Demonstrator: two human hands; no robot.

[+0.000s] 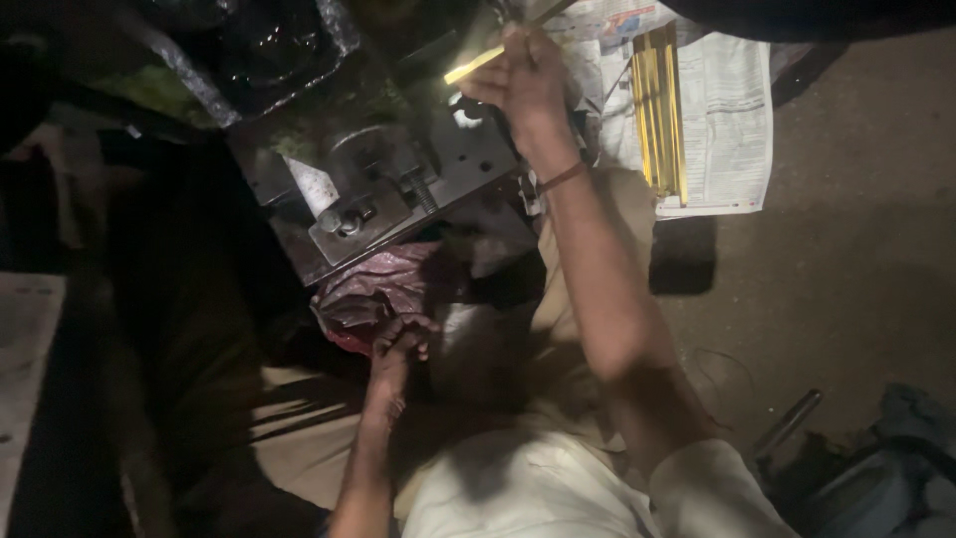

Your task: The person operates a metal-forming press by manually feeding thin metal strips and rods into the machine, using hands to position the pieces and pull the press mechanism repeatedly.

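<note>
While shadow hides much | right hand [526, 85] grips yellow strip [476, 64] | left hand [398, 344] curled, contents unclear

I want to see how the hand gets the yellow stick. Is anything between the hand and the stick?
No, nothing visible. The right hand is already closed around the yellow stick above the metal machine. The left hand rests lower down on a reddish cloth, away from it.
</note>
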